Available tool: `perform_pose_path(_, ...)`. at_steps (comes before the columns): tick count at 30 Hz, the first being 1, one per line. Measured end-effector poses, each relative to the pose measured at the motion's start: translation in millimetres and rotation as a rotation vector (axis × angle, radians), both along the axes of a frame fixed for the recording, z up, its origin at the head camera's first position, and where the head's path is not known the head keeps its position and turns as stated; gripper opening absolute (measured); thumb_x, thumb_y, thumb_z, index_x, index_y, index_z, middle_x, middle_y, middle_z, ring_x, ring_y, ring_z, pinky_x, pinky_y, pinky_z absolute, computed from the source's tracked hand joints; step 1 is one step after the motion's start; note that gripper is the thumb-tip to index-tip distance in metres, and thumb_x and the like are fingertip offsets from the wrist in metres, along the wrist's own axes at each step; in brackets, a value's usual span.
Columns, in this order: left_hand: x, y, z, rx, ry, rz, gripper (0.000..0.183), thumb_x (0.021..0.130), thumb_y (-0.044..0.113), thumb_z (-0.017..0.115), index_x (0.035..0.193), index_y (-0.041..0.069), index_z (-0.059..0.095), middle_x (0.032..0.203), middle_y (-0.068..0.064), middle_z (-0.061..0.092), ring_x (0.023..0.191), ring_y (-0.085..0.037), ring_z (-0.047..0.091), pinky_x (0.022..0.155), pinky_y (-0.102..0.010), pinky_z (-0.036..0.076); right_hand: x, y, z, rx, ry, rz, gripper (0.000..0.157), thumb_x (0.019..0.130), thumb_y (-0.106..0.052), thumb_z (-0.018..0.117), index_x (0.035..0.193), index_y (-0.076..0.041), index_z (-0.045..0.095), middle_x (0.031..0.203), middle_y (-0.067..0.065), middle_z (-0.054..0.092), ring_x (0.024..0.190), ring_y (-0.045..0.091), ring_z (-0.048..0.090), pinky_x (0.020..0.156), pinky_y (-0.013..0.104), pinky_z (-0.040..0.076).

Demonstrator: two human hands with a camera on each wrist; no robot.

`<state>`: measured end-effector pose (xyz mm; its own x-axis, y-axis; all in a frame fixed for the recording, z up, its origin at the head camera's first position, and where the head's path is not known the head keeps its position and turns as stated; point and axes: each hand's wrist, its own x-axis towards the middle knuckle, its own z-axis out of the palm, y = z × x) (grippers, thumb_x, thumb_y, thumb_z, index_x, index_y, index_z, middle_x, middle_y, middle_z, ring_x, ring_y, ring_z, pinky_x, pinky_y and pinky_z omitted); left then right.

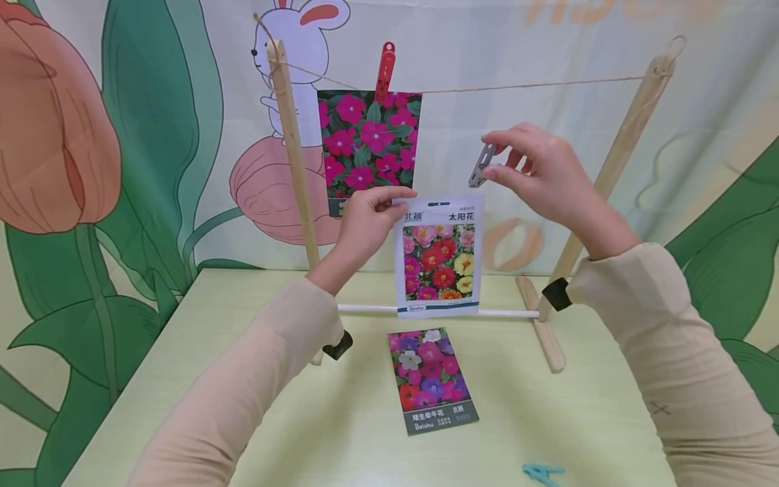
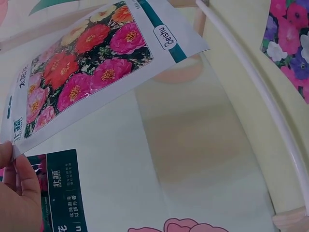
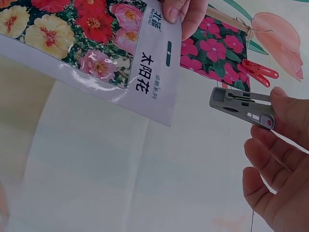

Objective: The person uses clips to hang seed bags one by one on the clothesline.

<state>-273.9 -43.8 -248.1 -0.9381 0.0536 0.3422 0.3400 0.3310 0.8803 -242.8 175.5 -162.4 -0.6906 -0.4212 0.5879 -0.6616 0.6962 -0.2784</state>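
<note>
White flower packet (image 1: 438, 260) hangs upright in the air from my left hand (image 1: 371, 218), whose thumb and fingers pinch its upper corner. Beyond both hands spreads a printed cloth (image 1: 535, 111), and beneath them lies the pale bench (image 1: 341, 419). A wooden stand (image 1: 633, 128) sets one post to the outside of each hand; its white rod (image 1: 511, 313) passes low behind the packet and its string (image 1: 541, 84) runs above my fingers. Behind and above my left hand, a pink-flowered packet (image 1: 372, 138) hangs from that string; from my head, my hand covers part of its dark lower band, while the left wrist view lays the band's lettering bare. Below my hands a mixed-flower packet (image 1: 433, 379) lies on the bench, whole from my head, only a slice past the rod from my left wrist. My right hand (image 1: 541, 169), near the white packet's other upper corner, pinches a grey peg (image 1: 481, 166) apart from the packet, its other fingers loosely bent. The right wrist view adds the peg's slotted side and a small reddish spot. Above my left hand, a red peg (image 1: 385, 71) clips the pink-flowered packet to the string. Only the head view shows the teal peg (image 1: 541, 471) on the bench, below my right hand and toward me.
</note>
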Motion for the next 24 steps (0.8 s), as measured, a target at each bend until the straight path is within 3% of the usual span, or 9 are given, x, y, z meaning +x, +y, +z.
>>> perform_pose_path(8, 0.4, 3, 5.2, 0.003, 0.009, -0.002, 0.02, 0.086, 0.012, 0.056, 0.103, 0.014, 0.067, 0.108, -0.002, 0.062, 0.087, -0.014, 0.057, 0.063, -0.019, 0.045, -0.8, -1, 2.5, -0.009, -0.015, -0.015, 0.035, 0.083, -0.016, 0.06, 0.117, -0.006, 0.056, 0.102, 0.011, 0.058, 0.08, 0.018, 0.05, 0.067, 0.024, 0.038)
perform_pose_path(24, -0.7, 7, 17.9, 0.013, 0.014, 0.028, 0.021, 0.086, 0.013, 0.056, 0.104, 0.016, 0.066, 0.106, -0.001, 0.062, 0.085, -0.012, 0.054, 0.061, -0.017, 0.044, -3.5, 0, 13.3, -0.039, -0.002, -0.032, 0.034, 0.082, -0.016, 0.062, 0.114, -0.005, 0.057, 0.104, 0.012, 0.058, 0.077, 0.017, 0.048, 0.065, 0.019, 0.036)
